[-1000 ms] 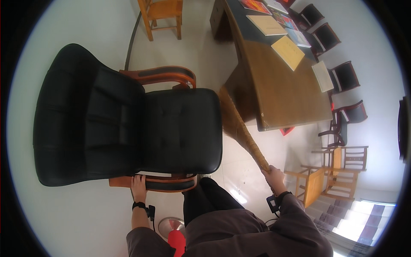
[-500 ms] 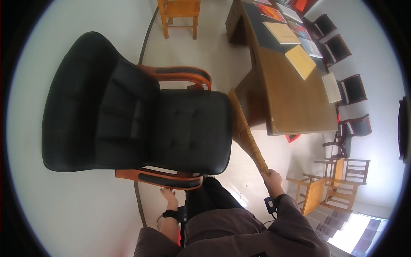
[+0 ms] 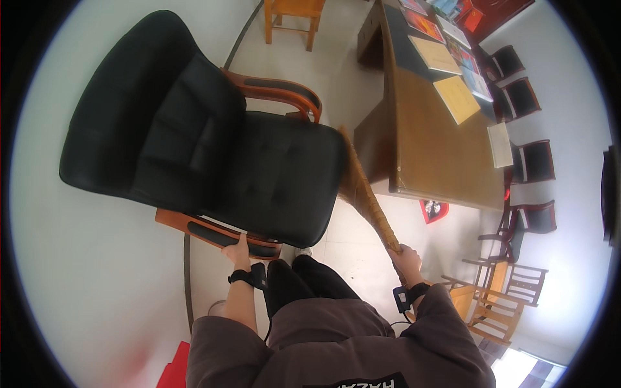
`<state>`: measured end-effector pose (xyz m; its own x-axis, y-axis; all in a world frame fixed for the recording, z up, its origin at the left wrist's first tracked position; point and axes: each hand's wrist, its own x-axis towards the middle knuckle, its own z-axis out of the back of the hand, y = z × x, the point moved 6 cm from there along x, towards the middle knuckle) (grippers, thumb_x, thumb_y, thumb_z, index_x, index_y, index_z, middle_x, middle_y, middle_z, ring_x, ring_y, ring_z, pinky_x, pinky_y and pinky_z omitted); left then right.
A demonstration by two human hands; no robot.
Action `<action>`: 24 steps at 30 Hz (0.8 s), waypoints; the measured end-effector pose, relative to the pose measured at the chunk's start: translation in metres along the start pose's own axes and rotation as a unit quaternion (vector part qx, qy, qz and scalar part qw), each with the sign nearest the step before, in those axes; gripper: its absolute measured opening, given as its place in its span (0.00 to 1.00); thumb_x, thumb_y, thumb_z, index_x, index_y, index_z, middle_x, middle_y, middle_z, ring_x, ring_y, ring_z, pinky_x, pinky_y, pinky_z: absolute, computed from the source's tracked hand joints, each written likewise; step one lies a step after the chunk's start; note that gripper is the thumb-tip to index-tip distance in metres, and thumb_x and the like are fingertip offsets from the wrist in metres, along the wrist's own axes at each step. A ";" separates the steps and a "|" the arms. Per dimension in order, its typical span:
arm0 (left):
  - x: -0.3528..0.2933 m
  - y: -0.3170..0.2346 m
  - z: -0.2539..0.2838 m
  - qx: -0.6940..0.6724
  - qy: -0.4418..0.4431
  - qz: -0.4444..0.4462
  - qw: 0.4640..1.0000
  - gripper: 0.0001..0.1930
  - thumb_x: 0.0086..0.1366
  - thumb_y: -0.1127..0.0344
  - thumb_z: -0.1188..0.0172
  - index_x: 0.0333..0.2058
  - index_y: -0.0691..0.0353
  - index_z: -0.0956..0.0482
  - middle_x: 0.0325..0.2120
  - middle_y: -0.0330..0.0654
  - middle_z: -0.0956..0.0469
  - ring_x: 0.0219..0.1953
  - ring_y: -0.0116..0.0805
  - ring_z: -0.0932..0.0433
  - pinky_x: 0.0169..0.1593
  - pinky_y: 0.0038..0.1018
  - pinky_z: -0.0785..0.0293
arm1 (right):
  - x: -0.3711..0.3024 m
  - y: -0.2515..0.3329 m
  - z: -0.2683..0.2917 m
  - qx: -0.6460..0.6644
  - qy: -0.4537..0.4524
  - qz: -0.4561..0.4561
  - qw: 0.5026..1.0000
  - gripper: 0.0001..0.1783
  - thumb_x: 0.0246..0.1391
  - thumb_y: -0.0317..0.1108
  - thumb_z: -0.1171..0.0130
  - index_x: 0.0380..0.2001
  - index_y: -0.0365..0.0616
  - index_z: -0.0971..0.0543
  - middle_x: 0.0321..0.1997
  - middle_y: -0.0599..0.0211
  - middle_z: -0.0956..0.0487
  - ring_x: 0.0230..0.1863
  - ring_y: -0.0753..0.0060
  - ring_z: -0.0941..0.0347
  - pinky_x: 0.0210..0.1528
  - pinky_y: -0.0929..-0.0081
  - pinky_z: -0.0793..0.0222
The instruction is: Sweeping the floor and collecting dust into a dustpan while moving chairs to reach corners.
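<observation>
A black padded office chair with wooden armrests stands in front of me, its backrest toward the left wall. My left hand is closed on the chair's near armrest, thumb over the top and the other fingers partly hidden. In my right hand is the wrapped handle of a straw broom, gripped near its upper end. The broom slants away past the front edge of the seat, and its bristles are partly hidden behind the seat.
A brown desk with books and folders stands at the right. Several dark chairs line the right wall, with wooden chairs nearer. Another wooden chair is at the far side. A red object lies at lower left.
My left hand has risen from beside the armrest and closed on it. The office chair appears turned and shifted slightly in view. My right hand still grips the broom.
</observation>
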<state>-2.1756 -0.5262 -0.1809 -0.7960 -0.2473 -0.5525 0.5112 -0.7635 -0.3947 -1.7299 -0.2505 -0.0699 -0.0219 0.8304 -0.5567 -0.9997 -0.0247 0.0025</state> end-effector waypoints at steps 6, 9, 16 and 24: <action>0.010 0.015 0.012 0.010 0.000 -0.042 0.999 0.42 0.45 0.52 0.33 0.47 0.77 0.47 0.44 0.62 0.34 0.47 0.53 0.30 0.49 0.35 0.32 | -0.001 -0.016 0.003 0.009 -0.023 -0.012 1.000 0.26 0.42 0.58 0.44 0.38 0.50 0.22 0.32 0.57 0.21 0.36 0.54 0.25 0.39 0.60 0.30; 0.024 0.034 0.026 0.003 -0.011 -0.069 0.998 0.41 0.44 0.54 0.33 0.46 0.79 0.44 0.43 0.62 0.33 0.46 0.55 0.30 0.49 0.36 0.32 | 0.001 -0.020 -0.002 0.036 -0.024 -0.015 0.999 0.27 0.41 0.58 0.44 0.38 0.51 0.22 0.32 0.57 0.21 0.36 0.55 0.25 0.40 0.60 0.30; 0.044 0.067 0.052 -0.033 -0.021 -0.107 0.993 0.39 0.42 0.58 0.33 0.46 0.79 0.42 0.42 0.63 0.31 0.46 0.54 0.29 0.49 0.37 0.32 | 0.014 -0.023 -0.001 0.054 -0.058 0.015 0.997 0.26 0.42 0.57 0.45 0.37 0.49 0.21 0.31 0.57 0.21 0.36 0.55 0.24 0.39 0.62 0.30; 0.051 0.114 0.085 -0.020 0.029 -0.136 0.990 0.37 0.47 0.61 0.34 0.52 0.71 0.42 0.48 0.57 0.33 0.49 0.49 0.31 0.52 0.37 0.34 | -0.012 -0.049 -0.013 0.023 -0.064 0.036 0.997 0.25 0.42 0.57 0.45 0.36 0.50 0.21 0.29 0.58 0.21 0.34 0.56 0.24 0.37 0.63 0.30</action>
<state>-2.1857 -0.6760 -0.1920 -0.8867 0.0002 -0.4623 0.2931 -0.7730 -0.5626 -1.6803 -0.2665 -0.0745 -0.0914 0.8921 -0.4425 -0.9950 -0.0634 0.0775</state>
